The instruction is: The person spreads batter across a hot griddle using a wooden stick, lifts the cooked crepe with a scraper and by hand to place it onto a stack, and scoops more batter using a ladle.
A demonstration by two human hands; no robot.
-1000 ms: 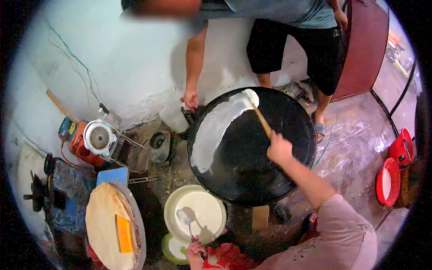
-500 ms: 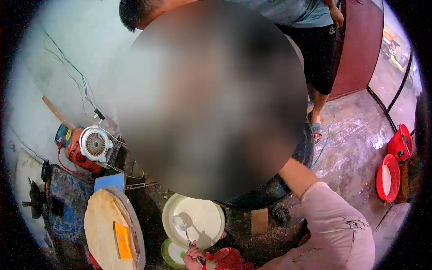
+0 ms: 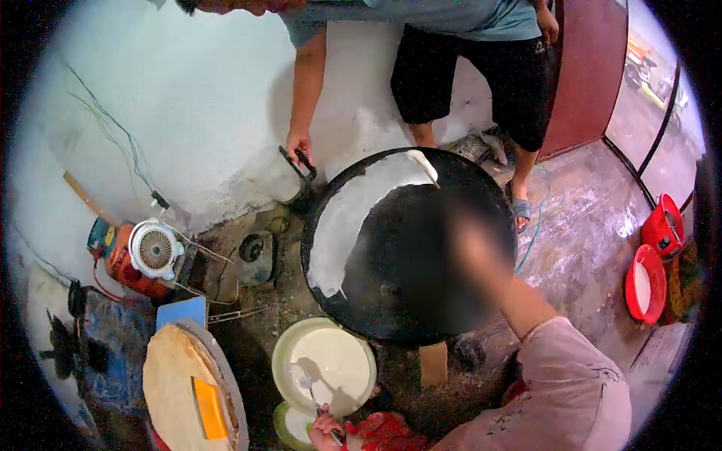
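Note:
My left hand is closed around the handle of a metal ladle, whose bowl is over a pale basin of white batter. Blur covers my right hand above the right half of a round black griddle, hiding its fingers. From the blur's upper left comes the tip of a wooden spreader, touching the upper end of a curved white batter strip. The strip runs along the griddle's left and upper side.
Across the griddle a person bends over, one hand at a dark handle. Stacked flatbreads bear an orange scraper at lower left. A blower stands behind. Red containers stand at far right.
The view has shifted slightly, and blur now covers my right hand, which held the wooden spreader a second ago. The other person's hand now has hold of the dark handle. My left hand keeps the ladle.

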